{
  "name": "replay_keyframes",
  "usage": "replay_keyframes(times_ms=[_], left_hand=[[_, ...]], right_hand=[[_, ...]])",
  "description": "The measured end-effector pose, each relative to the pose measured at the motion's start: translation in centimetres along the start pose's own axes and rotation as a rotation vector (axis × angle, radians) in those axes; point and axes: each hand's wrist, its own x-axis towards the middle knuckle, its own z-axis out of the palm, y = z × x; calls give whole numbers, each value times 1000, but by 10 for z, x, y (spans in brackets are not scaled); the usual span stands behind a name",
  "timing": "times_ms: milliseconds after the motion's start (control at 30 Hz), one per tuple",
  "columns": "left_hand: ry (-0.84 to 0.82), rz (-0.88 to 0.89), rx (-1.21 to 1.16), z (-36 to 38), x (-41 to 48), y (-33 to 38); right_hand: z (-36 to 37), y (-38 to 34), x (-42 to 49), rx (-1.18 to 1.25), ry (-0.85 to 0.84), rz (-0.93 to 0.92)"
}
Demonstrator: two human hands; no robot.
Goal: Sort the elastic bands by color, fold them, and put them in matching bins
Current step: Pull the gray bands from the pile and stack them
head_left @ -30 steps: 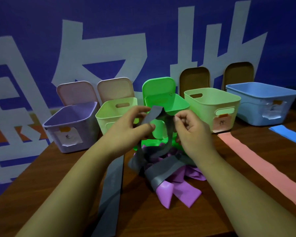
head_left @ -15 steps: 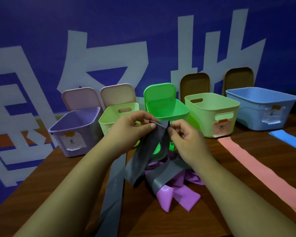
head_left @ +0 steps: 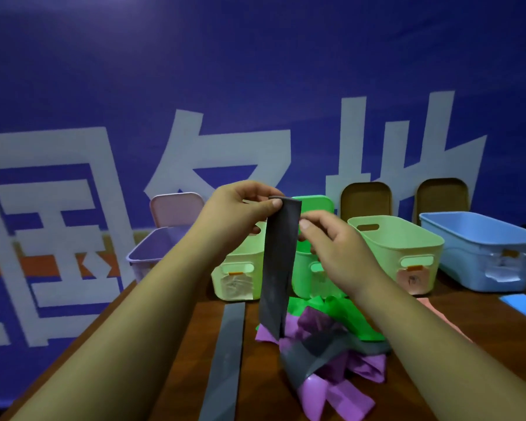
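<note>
The grey band (head_left: 278, 268) hangs upright in the air in front of the row of bins, doubled over at its top so that two layers fall side by side; its lower end reaches down to the pile of bands (head_left: 331, 332) on the table (head_left: 192, 329). The left hand (head_left: 240, 208) pinches the folded top between thumb and curled fingers. The right hand (head_left: 337, 244) grips the band's right edge just below the fold, thumb in front and fingers curled behind. The pile under the hands is a tangle of green, purple and grey bands. To its left a second grey band (head_left: 228, 354) lies flat and straight on the wood. Behind stand, from left to right, a purple bin (head_left: 148, 256), a pale green bin (head_left: 237, 268), a bright green bin (head_left: 312, 268), a second pale green bin (head_left: 407, 247) and a blue bin (head_left: 483, 247), some with paper labels on the front. Pink (head_left: 176, 208), green (head_left: 315, 203) and brown lids (head_left: 365, 199) lean upright against the blue wall (head_left: 255, 86) with its large white characters. At the far right a pink band (head_left: 428, 305) and a blue band (head_left: 523, 305) lie flat on the table.
</note>
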Motion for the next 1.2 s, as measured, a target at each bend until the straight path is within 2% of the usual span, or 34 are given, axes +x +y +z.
replay_keyframes(times_ms=[233, 567, 633, 833, 1033, 1200], left_hand=[[66, 31, -49, -25, 7, 21], [123, 4, -83, -45, -11, 14], [64, -43, -53, -48, -23, -2], [-258, -213, -30, -45, -83, -56], [-316, -326, 1, -40, -131, -86], [-287, -386, -26, -39, -156, -92]], right_hand=[[-1, -60, 37, -117, -51, -96], [15, -93, 52, -92, -92, -135], [19, -93, 51, -32, -104, -113], [28, -88, 46, 22, -96, -69], [49, -70, 42, 85, -41, 31], [74, -40, 43, 58, -8, 108]])
